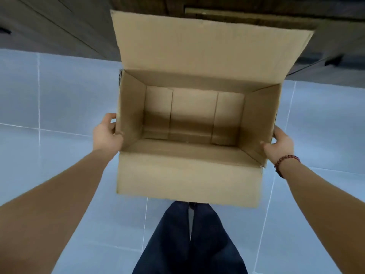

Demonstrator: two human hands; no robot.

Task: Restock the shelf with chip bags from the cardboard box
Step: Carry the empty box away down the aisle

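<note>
A brown cardboard box (187, 175) is held above the floor in front of me, its top open and its far flap standing up. Its inside is bare cardboard with no chip bags visible in it. My left hand (106, 133) grips the box's left wall, thumb over the rim. My right hand (280, 144), with a dark red bead bracelet on the wrist, grips the right wall the same way. No shelf with chip bags is in view.
Pale blue floor tiles (49, 99) spread on both sides of the box. Dark cabinet fronts (59, 22) run along the top of the view, with a darker unit (246, 14) behind the flap. My legs in dark trousers (189, 240) stand below the box.
</note>
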